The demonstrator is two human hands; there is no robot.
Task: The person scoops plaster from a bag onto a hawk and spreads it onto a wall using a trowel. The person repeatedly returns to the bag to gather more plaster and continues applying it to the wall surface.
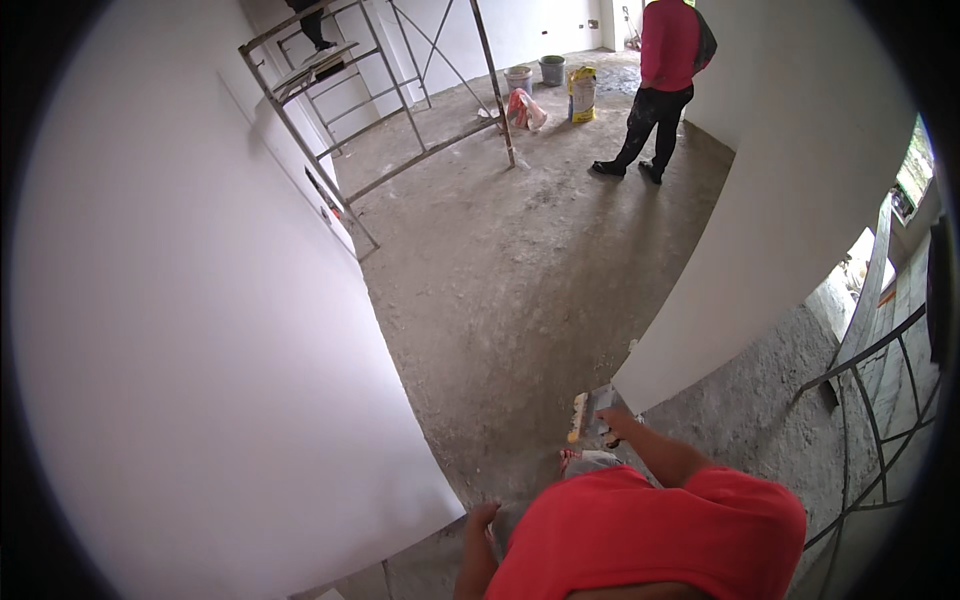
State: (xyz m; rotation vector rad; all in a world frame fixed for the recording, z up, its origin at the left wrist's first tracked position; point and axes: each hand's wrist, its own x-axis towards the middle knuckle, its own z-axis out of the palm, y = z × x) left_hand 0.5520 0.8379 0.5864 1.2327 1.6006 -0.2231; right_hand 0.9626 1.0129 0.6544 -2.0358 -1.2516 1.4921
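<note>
R hand (617, 424) grip clamped on a plastering trowel (590, 414), held low over the bare concrete floor (520, 290); blade's long axis runs roughly fore-aft, just beside the white wall corner (625, 385) on the right. L hand (482, 518) sits further back, near the left wall's (220, 380) lower edge; its grip can't be judged, fingers partly hidden.

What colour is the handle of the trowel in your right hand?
Yellow: the trowel in the right hand has a yellow handle along its left edge, seen in the head view.
</note>
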